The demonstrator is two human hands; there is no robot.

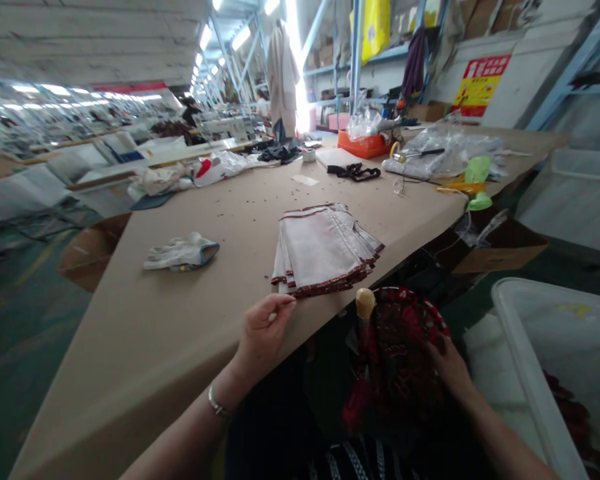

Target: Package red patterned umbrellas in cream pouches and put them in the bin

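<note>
A fanned stack of whitish fabric pieces with dark red patterned edging [320, 250] lies near the table's front edge. At its lower left corner is my left hand [265, 330], thumb and fingers pinched together. Whether a fabric corner is caught between the fingertips cannot be made out. Below the table edge, dark red patterned fabric [403, 347] fills a round container with a wooden-looking knob or handle [365, 304] at its left. My right hand [449, 367] reaches in at the container's right side, touching the fabric. Its fingers are partly hidden in the dark cloth.
White work gloves [181, 253] lie on the brown-covered table [190, 313]. Farther back are black straps [354, 172], an orange tray [363, 145], clear plastic bags [445, 147] and a small green fan [477, 180]. A translucent bin [517, 333] and an open carton [500, 250] stand at the right.
</note>
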